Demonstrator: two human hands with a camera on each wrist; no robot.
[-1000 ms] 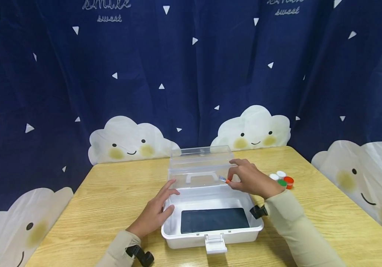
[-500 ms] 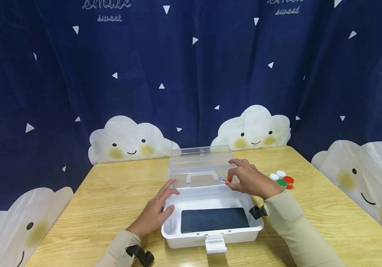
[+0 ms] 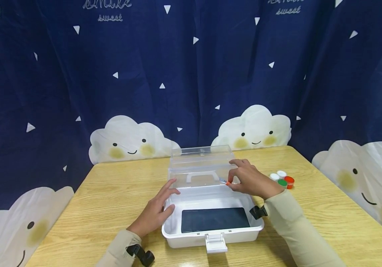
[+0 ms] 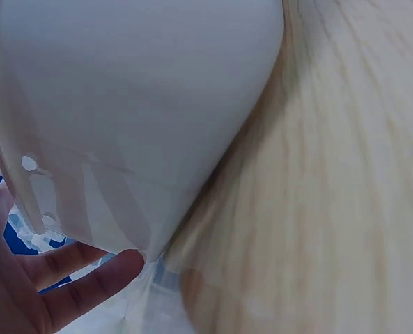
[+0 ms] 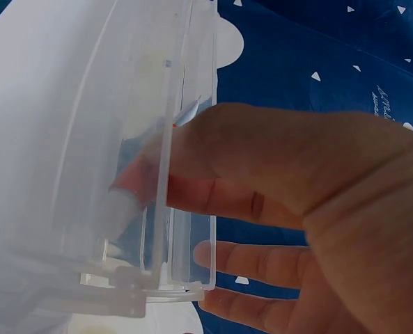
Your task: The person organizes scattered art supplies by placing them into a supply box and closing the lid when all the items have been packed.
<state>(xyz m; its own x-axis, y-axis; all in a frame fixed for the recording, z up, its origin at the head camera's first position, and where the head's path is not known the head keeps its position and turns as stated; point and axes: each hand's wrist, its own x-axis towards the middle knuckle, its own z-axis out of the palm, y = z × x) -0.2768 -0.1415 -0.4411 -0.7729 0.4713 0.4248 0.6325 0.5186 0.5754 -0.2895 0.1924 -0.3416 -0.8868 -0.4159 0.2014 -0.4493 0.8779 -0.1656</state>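
Note:
My right hand (image 3: 249,180) pinches a small tube-like item (image 3: 224,181) with a silvery-blue body and an orange end. It is held over the back of a white plastic box (image 3: 212,241), in front of the raised clear lid (image 3: 201,161). In the right wrist view the lid's clear plastic stands partly in front of the thumb and fingers. With its fingers spread and slightly bent, my left hand (image 3: 154,213) rests at the box's left side. The left wrist view has that hand's fingertips (image 4: 126,264) against the white wall. Inside the box lies a flat dark rectangle (image 3: 215,220).
Several small jars with white, green and red lids stand together on the wooden table (image 3: 120,193), right of the box; one is the red jar (image 3: 289,182). The box's white latch (image 3: 215,243) hangs down in front. A navy curtain (image 3: 150,55) closes off the back.
In the right hand, the small tube-like item has dipped very slightly. Both hands and the box stay nearly in place.

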